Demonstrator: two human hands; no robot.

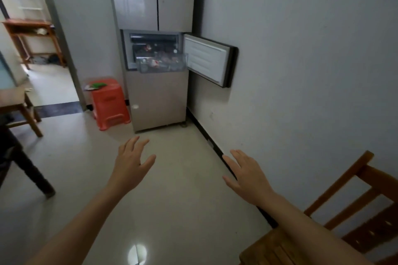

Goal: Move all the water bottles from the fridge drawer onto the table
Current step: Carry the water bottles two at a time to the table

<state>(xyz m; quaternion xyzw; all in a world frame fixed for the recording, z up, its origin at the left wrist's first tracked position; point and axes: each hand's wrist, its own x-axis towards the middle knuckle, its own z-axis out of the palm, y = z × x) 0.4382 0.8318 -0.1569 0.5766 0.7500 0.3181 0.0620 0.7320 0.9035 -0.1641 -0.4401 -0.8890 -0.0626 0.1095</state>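
Note:
A tall grey fridge (157,97) stands against the far wall with its small middle door (209,61) swung open to the right. A clear plastic drawer (142,66) is pulled out of that compartment, and several water bottles (161,61) with red-and-white labels lie inside it. My left hand (131,163) and my right hand (245,176) are both stretched out in front of me over the floor, fingers straight and spread, holding nothing. Both hands are well short of the fridge. A dark table (13,157) shows only its corner and a leg at the left edge.
An orange plastic stool (109,105) with a green item on top stands left of the fridge. A wooden chair (336,217) is at the lower right, against the white wall. A wooden stool (19,105) sits at the left, with a doorway behind it. Pale tiled floor lies between me and the fridge.

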